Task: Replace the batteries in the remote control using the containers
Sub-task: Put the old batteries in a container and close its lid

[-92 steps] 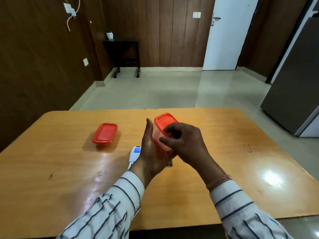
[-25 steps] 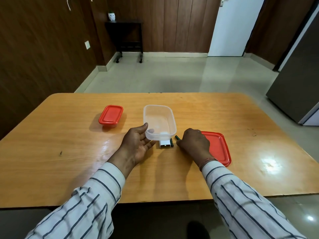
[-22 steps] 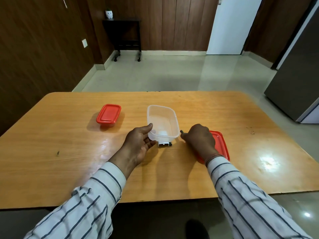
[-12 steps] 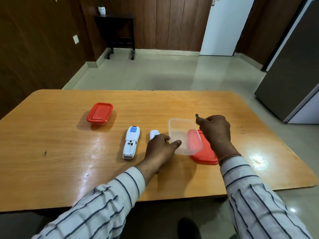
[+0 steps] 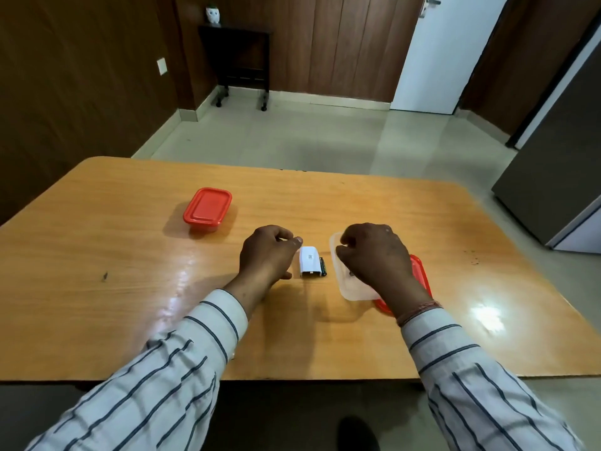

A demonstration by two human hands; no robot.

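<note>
Left hand: we curl our fingers over the table, hiding the remote; grip unclear.
Right hand: we hover over the open container; grip unclear.
Between: white battery cover, battery beside.
Far left: closed red-lidded container.

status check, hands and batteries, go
Left hand curled over table left of white battery cover, grip unclear. Right hand over open clear container. One battery beside cover. Nothing blocking.
</note>
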